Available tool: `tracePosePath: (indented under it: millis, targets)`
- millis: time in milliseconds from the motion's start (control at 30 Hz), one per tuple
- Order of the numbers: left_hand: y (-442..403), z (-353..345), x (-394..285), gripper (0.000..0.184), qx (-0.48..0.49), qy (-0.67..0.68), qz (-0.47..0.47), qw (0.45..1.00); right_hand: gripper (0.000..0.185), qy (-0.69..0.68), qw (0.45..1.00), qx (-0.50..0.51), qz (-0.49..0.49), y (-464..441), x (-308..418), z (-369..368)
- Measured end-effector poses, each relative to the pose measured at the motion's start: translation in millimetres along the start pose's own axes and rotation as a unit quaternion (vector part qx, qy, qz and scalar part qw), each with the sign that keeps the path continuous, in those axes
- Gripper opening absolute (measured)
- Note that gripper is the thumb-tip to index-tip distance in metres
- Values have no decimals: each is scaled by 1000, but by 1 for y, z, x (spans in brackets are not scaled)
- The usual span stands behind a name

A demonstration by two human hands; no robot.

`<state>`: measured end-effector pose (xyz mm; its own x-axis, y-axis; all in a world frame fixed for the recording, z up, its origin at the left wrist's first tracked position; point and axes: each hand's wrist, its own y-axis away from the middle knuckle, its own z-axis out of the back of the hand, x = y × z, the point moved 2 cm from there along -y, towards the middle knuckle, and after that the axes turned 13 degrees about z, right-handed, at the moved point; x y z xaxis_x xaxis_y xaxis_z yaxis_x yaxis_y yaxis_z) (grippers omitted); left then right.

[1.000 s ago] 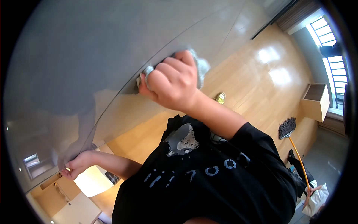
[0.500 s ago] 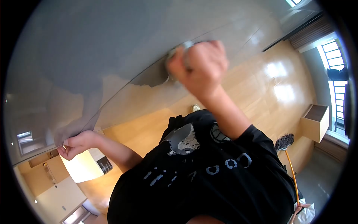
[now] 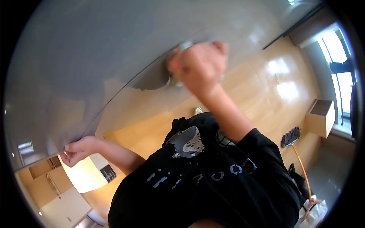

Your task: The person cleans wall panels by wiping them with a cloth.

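Note:
A large glossy grey panel [image 3: 125, 41] fills the upper left, with a thin seam running across it and reflections on its surface. My right hand [image 3: 201, 66] is closed in a fist against the panel near the seam. Something pale shows at its far side, but blur and the fingers hide what it is. At the panel's lower left edge, my left hand [image 3: 80, 150] has its fingers curled round the edge, thumb on the glossy side.
Right of me lies a shiny tan floor [image 3: 258, 91]. A dark-headed mop [image 3: 291, 136] with an orange handle is held by another person's hand [image 3: 312, 202] at lower right. An open box-like cabinet [image 3: 321, 117] stands by the window. Pale cabinets [image 3: 64, 207] are at lower left.
My right hand has shifted slightly left along the panel, still closed. My left hand stays at the edge. The mop head has moved a little, and more of the other person shows.

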<state>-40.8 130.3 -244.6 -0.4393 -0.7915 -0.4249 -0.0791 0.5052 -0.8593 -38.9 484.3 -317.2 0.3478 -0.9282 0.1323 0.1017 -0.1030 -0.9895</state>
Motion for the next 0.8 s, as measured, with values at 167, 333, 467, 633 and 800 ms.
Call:
tracePosePath:
  millis: [167, 333, 467, 633, 800]
  targets:
    - [4, -1, 16, 35, 9, 13, -42, 999, 34, -66, 996, 63, 23, 7, 23, -10]
    - [0, 13, 27, 38, 33, 2, -49, 998, 36, 44, 997, 16, -65, 20, -41, 5]
    - [4, 16, 31, 38, 34, 9, -39, 999, 35, 175, 964, 10, -202, 33, -118, 24]
    - [8, 17, 10, 33, 1, 2, -10, 1000, 31, 140, 912, -26, -384, 41, -154, 42]
    - [7, 15, 18, 31, 5, -18, 16, 1000, 31, 152, 920, -32, -361, 49, -154, 27]
